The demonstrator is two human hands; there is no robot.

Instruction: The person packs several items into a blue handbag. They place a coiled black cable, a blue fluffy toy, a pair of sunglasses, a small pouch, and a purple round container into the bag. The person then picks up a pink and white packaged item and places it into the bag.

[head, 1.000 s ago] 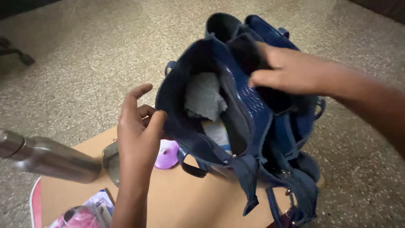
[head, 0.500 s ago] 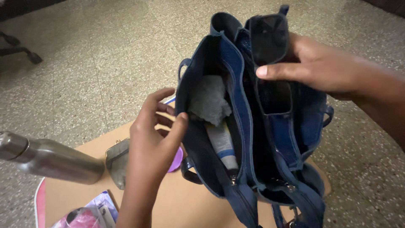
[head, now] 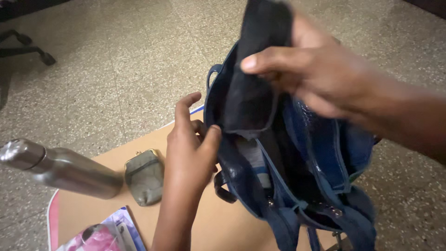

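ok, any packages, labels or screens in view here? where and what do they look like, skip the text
Plastic packet: bottom left on the brown board, flat, glossy, pink and pale purple-blue with small printed pictures.
Tube: inside the blue handbag, just right of the left hand, pale grey-white with a blue band; mostly hidden.
No signs or screens in view.

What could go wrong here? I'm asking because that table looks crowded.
The steel bottle stands near the table edge, so a left hand swing could topple it. The bag leans, held open by that hand; it may tip. The right hand lifts a dark pouch that blocks the opening.
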